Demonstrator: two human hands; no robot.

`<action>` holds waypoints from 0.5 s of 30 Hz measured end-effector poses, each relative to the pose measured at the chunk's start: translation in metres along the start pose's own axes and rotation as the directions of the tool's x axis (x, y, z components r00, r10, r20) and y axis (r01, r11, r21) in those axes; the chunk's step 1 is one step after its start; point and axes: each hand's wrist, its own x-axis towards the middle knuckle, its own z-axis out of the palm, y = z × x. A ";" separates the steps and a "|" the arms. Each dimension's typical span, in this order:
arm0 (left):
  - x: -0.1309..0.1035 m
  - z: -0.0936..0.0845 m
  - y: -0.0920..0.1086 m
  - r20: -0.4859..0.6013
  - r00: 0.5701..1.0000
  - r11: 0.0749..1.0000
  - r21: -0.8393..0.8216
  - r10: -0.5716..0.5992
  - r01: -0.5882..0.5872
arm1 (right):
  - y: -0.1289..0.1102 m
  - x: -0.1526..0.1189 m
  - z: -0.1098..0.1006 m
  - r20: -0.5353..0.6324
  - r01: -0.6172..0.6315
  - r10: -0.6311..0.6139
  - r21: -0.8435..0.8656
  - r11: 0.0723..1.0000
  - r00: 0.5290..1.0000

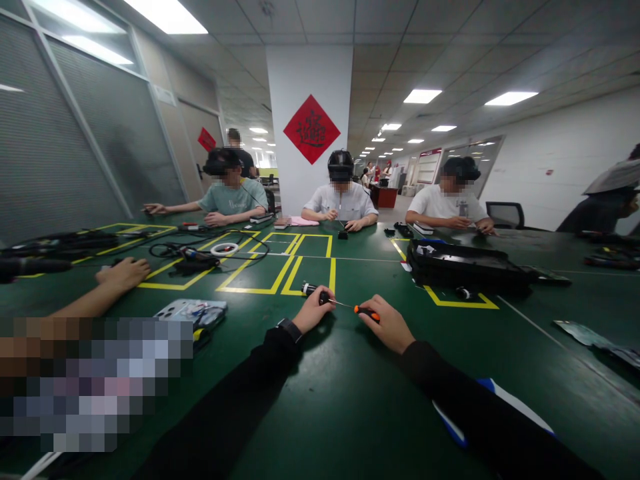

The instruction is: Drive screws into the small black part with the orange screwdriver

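Near the middle of the green table (320, 393), my left hand (314, 311) is closed on a small black cylindrical part (310, 289) with a white band at its far end. My right hand (387, 321) grips a screwdriver (368, 313) with an orange and black handle. Its thin metal shaft points left, and the tip reaches the near end of the black part by my left fingers. Whether the tip sits inside the part is too small to tell.
An open black case (470, 265) lies at the right, a small black and white part (466, 293) before it. Cables (193, 257) and a bagged item (193, 311) are at the left, near another person's hand (125, 272). Several people sit across the table. A blue-and-white item (520, 407) lies by my right sleeve.
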 end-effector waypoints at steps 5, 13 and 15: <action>0.000 0.001 0.003 0.037 0.999 0.999 -0.050 -0.006 0.008 | 0.003 0.000 0.002 -0.045 0.026 -0.024 0.039 0.999 0.999; -0.002 0.001 0.005 0.037 0.999 0.999 -0.038 -0.022 0.024 | 0.008 0.000 0.005 -0.063 0.021 -0.016 0.081 0.996 0.998; -0.002 0.001 0.005 0.045 0.999 0.999 -0.042 -0.013 0.015 | 0.009 0.001 0.005 -0.067 0.018 -0.013 0.084 0.996 0.998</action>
